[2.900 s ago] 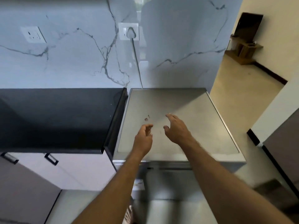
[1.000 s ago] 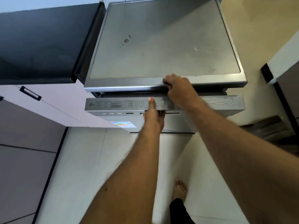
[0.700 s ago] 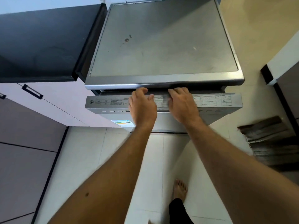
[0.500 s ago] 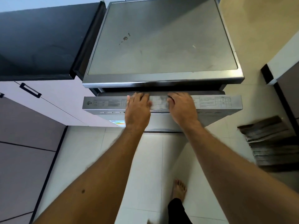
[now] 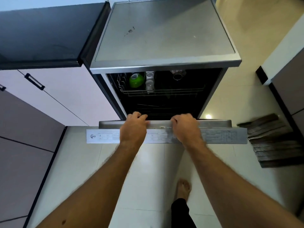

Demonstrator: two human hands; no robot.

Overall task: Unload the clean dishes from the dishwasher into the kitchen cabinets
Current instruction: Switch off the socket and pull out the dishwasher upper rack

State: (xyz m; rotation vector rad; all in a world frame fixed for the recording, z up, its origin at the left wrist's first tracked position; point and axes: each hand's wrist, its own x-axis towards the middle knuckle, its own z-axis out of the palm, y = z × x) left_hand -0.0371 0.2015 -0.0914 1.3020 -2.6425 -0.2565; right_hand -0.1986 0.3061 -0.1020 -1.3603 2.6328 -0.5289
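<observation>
Both hands grip the top edge of the dishwasher door (image 5: 213,127), swung partway down: left hand (image 5: 133,129) at 7 o'clock of the opening, right hand (image 5: 186,128) at 5, fingers curled over. Green bowl (image 5: 136,80) sits in the upper rack (image 5: 172,92) at 11

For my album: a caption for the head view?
Both hands, left and right, grip the dishwasher door, green bowl inside.
</observation>
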